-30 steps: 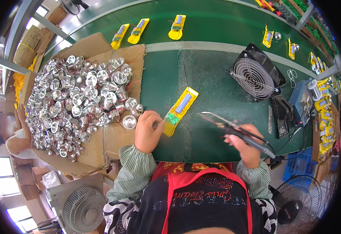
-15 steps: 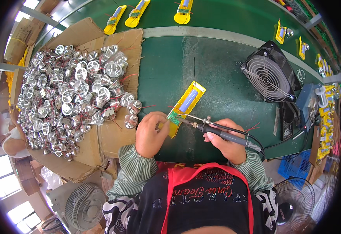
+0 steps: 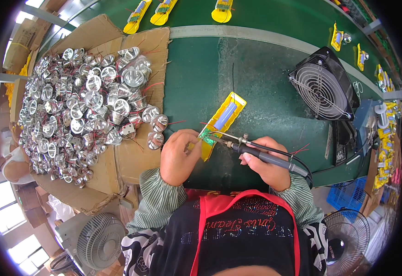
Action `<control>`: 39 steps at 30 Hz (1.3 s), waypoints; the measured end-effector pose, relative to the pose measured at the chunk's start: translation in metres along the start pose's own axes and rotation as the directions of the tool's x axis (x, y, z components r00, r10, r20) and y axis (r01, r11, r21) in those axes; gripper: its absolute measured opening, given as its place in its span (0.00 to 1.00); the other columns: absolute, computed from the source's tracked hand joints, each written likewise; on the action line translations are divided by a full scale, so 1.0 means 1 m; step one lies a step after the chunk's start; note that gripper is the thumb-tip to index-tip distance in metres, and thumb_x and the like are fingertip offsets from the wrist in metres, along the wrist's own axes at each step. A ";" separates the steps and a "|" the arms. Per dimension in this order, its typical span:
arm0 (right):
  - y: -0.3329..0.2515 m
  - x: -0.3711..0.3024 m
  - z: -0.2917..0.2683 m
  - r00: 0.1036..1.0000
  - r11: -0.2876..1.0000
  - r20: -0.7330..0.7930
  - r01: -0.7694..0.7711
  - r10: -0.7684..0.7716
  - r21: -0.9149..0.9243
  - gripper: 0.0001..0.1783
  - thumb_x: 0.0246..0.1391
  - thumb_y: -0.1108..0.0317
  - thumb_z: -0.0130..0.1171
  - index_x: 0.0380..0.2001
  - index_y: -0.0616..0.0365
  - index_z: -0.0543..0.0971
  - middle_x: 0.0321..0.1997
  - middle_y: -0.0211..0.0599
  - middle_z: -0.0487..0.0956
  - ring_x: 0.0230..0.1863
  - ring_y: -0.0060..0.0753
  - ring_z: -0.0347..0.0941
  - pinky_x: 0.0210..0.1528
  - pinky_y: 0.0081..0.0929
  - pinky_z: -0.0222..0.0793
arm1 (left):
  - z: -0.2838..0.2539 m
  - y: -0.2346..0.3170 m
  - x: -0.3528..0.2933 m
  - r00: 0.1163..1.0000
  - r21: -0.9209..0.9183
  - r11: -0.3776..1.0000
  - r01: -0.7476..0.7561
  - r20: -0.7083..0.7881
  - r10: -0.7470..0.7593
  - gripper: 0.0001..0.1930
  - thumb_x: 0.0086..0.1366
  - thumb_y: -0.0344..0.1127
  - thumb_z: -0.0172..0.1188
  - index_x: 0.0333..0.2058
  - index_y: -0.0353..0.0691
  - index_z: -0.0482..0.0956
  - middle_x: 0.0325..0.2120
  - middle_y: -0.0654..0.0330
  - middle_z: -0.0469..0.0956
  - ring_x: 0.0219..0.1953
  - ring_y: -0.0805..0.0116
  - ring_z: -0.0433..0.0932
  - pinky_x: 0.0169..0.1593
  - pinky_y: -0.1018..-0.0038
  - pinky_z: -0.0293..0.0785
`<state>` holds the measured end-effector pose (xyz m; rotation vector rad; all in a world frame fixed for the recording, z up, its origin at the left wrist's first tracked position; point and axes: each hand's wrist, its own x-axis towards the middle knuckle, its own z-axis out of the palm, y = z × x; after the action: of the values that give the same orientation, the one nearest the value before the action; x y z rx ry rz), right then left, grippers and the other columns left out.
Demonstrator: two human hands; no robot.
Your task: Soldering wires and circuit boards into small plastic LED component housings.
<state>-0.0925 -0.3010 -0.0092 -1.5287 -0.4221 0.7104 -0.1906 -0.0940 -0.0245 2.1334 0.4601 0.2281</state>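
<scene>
A yellow plastic housing (image 3: 236, 100) lies slantwise on the green bench, with a blue cylindrical battery (image 3: 225, 115) and a small green circuit board (image 3: 206, 136) in it. My left hand (image 3: 180, 155) is closed in a pinch at the board's left edge; its fingertips hide what they hold. My right hand (image 3: 270, 164) grips a grey soldering iron (image 3: 266, 158) with a thin metal feed tube clamped along it. The iron's tip reaches the board from the right. A black wire stands out past the housing's far end, and a red wire shows beside the board.
A cardboard tray (image 3: 139, 161) heaped with shiny reflector cups (image 3: 94, 100) is at left. A black fan with a wire guard (image 3: 321, 89) stands at right, near a solder spool (image 3: 381, 115). More yellow housings (image 3: 221, 11) lie along the far strip. Another person (image 3: 14, 158) is at far left.
The view has shifted slightly. Both hands keep their grips, and the iron's tip stays at the circuit board with little visible movement.
</scene>
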 end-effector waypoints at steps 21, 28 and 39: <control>-0.002 -0.015 -0.011 0.998 0.999 -0.032 0.049 -0.049 0.020 0.09 0.47 0.81 0.56 0.34 0.68 0.71 0.27 0.45 0.78 0.28 0.28 0.77 0.32 0.25 0.75 | 0.000 0.001 -0.002 1.000 0.036 0.999 -0.009 0.003 0.009 0.04 0.53 0.26 0.59 0.26 0.34 0.72 0.33 0.55 0.77 0.32 0.58 0.75 0.31 0.69 0.71; -0.003 -0.017 -0.008 0.998 0.999 -0.046 0.038 -0.037 0.029 0.09 0.47 0.81 0.56 0.34 0.68 0.71 0.27 0.45 0.79 0.28 0.29 0.77 0.32 0.25 0.75 | -0.002 0.001 -0.004 0.988 0.086 0.986 -0.146 -0.029 0.149 0.04 0.54 0.26 0.60 0.27 0.33 0.74 0.37 0.55 0.76 0.30 0.68 0.75 0.30 0.78 0.70; -0.002 -0.008 -0.003 1.000 1.000 0.008 0.024 -0.024 -0.018 0.08 0.48 0.79 0.56 0.33 0.68 0.71 0.27 0.43 0.79 0.27 0.27 0.77 0.31 0.23 0.74 | 0.001 0.004 -0.003 0.998 0.059 0.998 -0.026 0.064 0.022 0.04 0.51 0.27 0.59 0.26 0.35 0.74 0.36 0.53 0.75 0.37 0.52 0.73 0.41 0.65 0.70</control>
<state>-0.0960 -0.3078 -0.0060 -1.5358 -0.4530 0.6954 -0.1926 -0.0978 -0.0218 2.1992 0.4096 0.1619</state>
